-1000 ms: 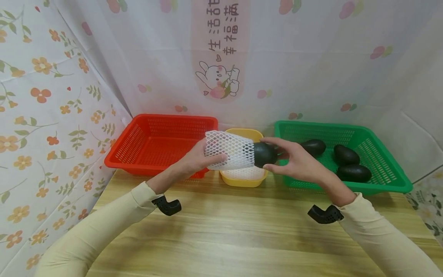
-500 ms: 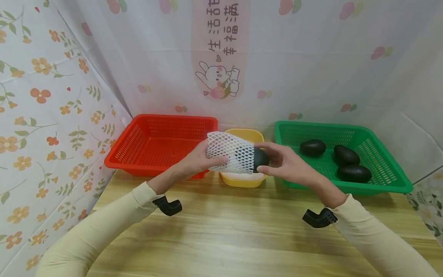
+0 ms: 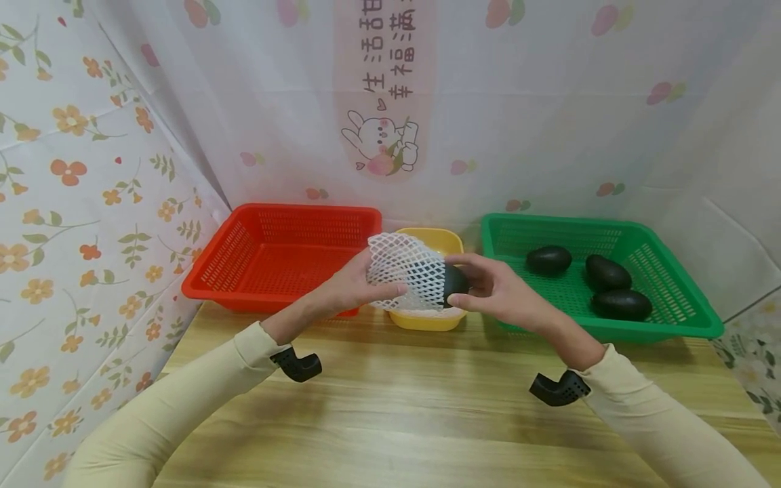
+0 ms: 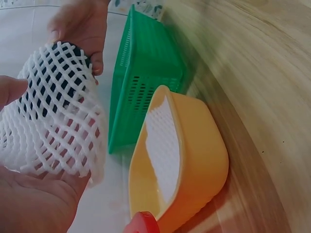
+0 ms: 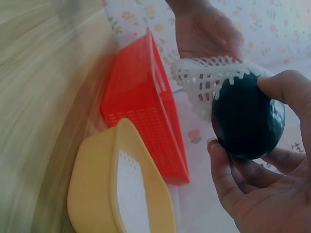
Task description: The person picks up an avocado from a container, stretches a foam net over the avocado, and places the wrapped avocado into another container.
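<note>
A white foam net sleeve (image 3: 405, 268) is held in the air by my left hand (image 3: 360, 281), thumb on the near side and fingers round behind it. My right hand (image 3: 503, 291) grips the blunt end of a dark avocado (image 5: 249, 116) between thumb and fingers. Most of the avocado sits inside the sleeve, showing dark through the mesh (image 4: 58, 77); its rounded end sticks out on the right. The left part of the sleeve hangs loose past the fruit. Both hands are over the front of a yellow basket (image 3: 427, 322).
A red basket (image 3: 277, 298) stands at the left on the wooden table (image 3: 390, 420). At the right, a green basket (image 3: 647, 332) holds several avocados (image 3: 621, 305). White foam netting (image 4: 163, 145) lies in the yellow basket between them. A patterned cloth hangs behind.
My right hand has moved left, pushing the avocado deeper into the foam net sleeve. The sleeve has widened round it, while my left hand has stayed nearly in place.
</note>
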`<state>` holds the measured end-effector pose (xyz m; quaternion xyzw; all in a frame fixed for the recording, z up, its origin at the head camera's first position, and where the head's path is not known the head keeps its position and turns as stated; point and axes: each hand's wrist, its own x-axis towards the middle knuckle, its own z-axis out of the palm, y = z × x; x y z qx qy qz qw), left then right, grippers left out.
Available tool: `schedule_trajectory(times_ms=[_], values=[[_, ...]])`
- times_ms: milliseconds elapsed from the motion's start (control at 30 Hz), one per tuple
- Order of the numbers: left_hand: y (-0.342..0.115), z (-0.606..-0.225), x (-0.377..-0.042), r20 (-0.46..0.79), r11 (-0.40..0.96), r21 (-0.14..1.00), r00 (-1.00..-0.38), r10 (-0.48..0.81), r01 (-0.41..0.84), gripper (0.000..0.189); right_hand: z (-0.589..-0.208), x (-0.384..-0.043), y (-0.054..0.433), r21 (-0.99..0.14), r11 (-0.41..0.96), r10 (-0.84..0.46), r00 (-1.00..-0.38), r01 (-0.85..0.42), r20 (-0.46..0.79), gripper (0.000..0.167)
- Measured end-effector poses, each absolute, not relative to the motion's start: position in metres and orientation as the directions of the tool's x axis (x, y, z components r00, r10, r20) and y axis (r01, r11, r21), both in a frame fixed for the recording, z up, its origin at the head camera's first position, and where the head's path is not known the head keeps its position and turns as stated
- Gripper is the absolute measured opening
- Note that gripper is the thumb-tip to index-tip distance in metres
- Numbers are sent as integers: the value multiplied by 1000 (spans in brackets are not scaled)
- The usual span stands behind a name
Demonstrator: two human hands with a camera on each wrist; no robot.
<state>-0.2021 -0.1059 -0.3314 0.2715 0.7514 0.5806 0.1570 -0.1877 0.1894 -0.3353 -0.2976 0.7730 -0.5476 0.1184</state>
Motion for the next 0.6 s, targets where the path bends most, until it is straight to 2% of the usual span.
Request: schedule_trajectory(times_ms=[167,600], values=[[-105,-330,-201,78,185,954,-790,608,237,67,-337,-188,186,-923,232,-570,-812,-307,127,59],[-103,-330,-198,57,261,932,-812,580,252,73,-343,-191,180,-923,232,-568,-813,-306,127,57]])
